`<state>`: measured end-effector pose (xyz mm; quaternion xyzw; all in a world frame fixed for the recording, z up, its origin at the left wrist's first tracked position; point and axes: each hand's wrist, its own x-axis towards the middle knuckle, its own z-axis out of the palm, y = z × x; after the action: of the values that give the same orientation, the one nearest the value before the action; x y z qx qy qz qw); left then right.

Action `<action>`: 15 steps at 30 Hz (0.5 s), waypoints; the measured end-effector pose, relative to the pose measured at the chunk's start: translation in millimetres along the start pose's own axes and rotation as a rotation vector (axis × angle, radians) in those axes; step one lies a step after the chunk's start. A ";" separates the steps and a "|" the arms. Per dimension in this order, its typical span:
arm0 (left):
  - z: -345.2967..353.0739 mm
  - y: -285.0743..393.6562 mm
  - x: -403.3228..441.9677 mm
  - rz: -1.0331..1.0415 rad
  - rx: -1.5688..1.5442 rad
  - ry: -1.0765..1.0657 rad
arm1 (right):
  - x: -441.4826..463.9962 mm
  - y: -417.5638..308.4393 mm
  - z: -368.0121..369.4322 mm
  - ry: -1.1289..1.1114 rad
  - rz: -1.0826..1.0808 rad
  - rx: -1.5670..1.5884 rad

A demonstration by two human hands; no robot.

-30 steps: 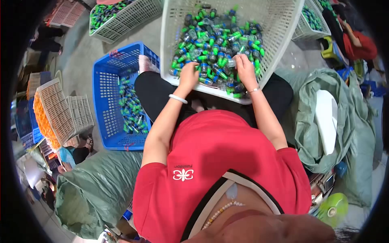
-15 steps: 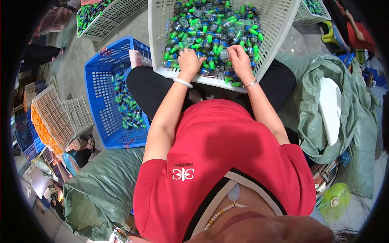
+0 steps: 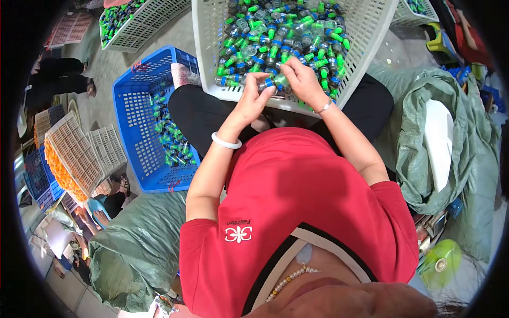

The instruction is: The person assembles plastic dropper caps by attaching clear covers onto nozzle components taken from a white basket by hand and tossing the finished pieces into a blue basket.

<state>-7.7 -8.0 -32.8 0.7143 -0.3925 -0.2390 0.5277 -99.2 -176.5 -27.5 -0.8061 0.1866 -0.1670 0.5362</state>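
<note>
In front of me stands a white plastic crate (image 3: 366, 53) heaped with small clear plastic bottles (image 3: 305, 40) that have blue rings and bright green tips. Over its near edge, my left hand (image 3: 251, 102) is closed, thumb and fingers pinching a small blue-ringed bottle (image 3: 269, 82). Close beside it, my right hand (image 3: 303, 84) is closed at the bottle's other end, around a greenish part. The two hands nearly meet on this piece, and the fingers partly hide it.
To my left, a blue crate (image 3: 138, 153) holds more such bottles. Green woven sacks (image 3: 140, 244) lie at both sides, one holding a white piece (image 3: 438, 143). Further crates (image 3: 77, 153) and other people (image 3: 58, 71) are at the left. A green fan (image 3: 441, 263) lies lower right.
Both hands have come off the heap and drawn together nearer the crate's front edge. A blue-ringed bottle now shows between them. The whole view has shifted slightly.
</note>
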 end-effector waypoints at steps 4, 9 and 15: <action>16.8 -2.6 -3.8 -0.241 -0.332 -0.002 | -10.1 -7.6 12.0 0.078 0.084 -0.067; 35.6 17.8 -8.1 0.091 0.142 0.166 | -15.0 3.0 16.0 0.153 0.134 -0.109; -4.2 19.2 -7.9 -0.476 -0.601 -0.127 | -22.6 -26.0 -17.1 -0.165 -0.264 -0.079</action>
<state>-15.0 -1.8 -13.9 0.5828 -0.1602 -0.5028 0.6180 -123.8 -170.1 1.3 -0.8551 0.0409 -0.1618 0.4909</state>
